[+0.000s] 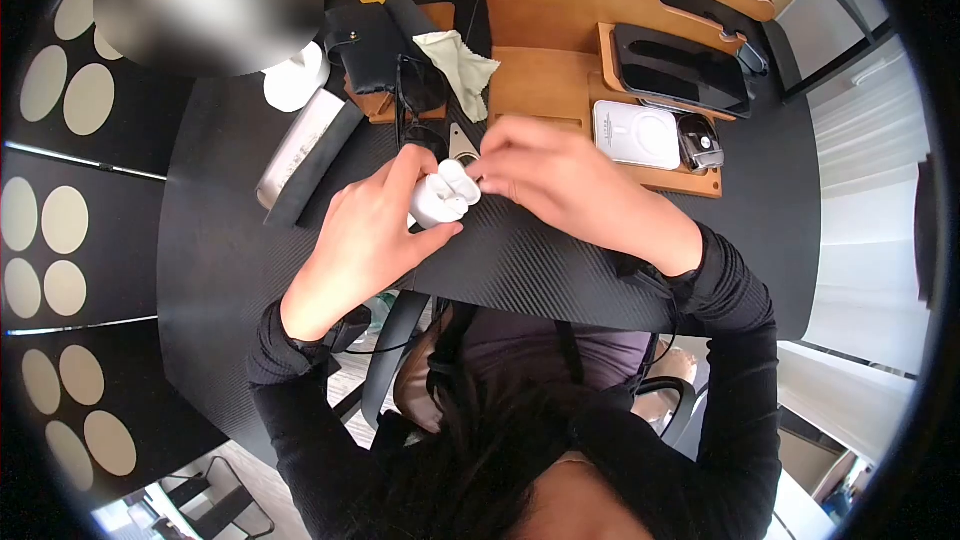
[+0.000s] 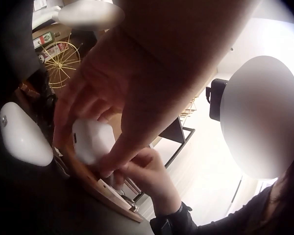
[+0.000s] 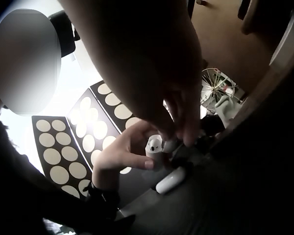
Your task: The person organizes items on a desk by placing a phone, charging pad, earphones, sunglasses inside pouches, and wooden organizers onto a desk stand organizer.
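My left hand holds a small white earbud case, thumb along its near side and fingers round the far side. The case's lid is up, and a white earbud shows inside in the right wrist view. In the left wrist view the case's smooth white back faces the camera. My right hand is at the lid's right edge, thumb and fingertips drawn together. I cannot tell whether they pinch the lid or a small piece. Behind the hands lie dark sunglasses.
A long box with a black side and a rounded white object lie left. Behind are a black pouch and a pale cloth. A wooden stand on the right bears a phone and a white rectangular device.
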